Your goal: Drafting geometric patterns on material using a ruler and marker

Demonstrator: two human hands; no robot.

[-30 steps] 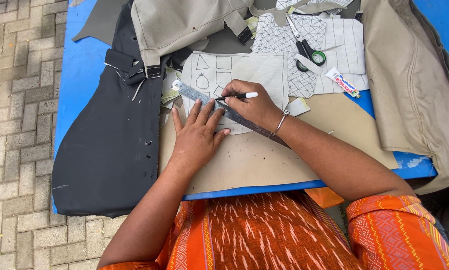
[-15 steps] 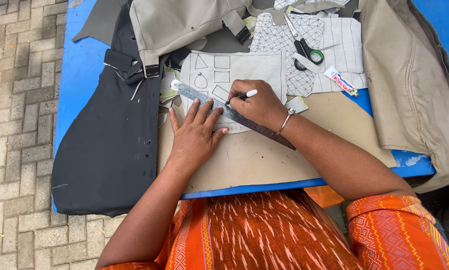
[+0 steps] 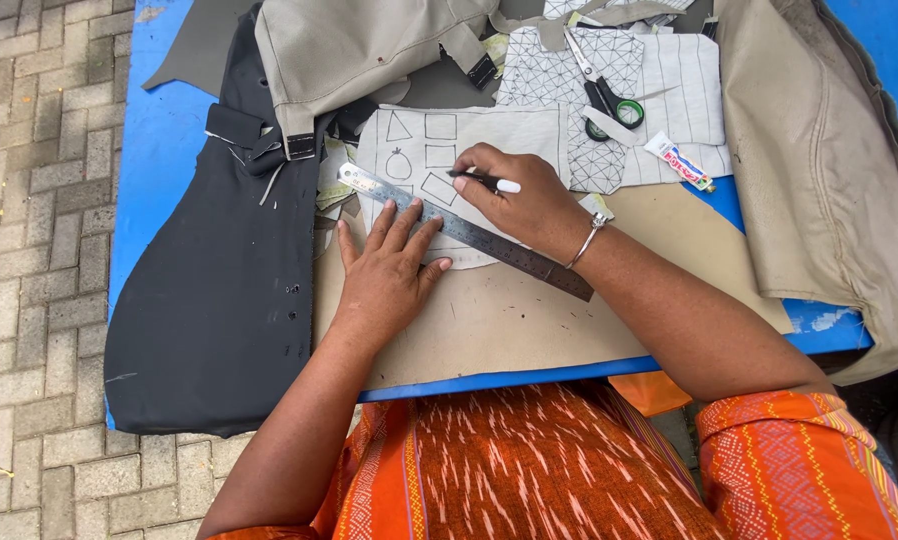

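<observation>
I cannot see the middle of the steel ruler [image 3: 469, 232]; my left hand [image 3: 387, 272] lies on it, fingers spread flat. Just above the ruler, my right hand [image 3: 529, 200] pinches a pen [image 3: 484, 181] over the pale cloth with drawn shapes [image 3: 469, 135], its tip hidden. Up and right of the ruler lie green-handled scissors [image 3: 609, 105] and a small white tube with red print [image 3: 679, 162].

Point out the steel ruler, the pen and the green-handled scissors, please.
Long steel ruler [image 3: 489, 238]: head view, on the bare blade between the two hands.
Black pen with white end [image 3: 506, 186]: head view, on its white end.
Green-handled scissors [image 3: 624, 115]: head view, on the green handle loop.
</observation>
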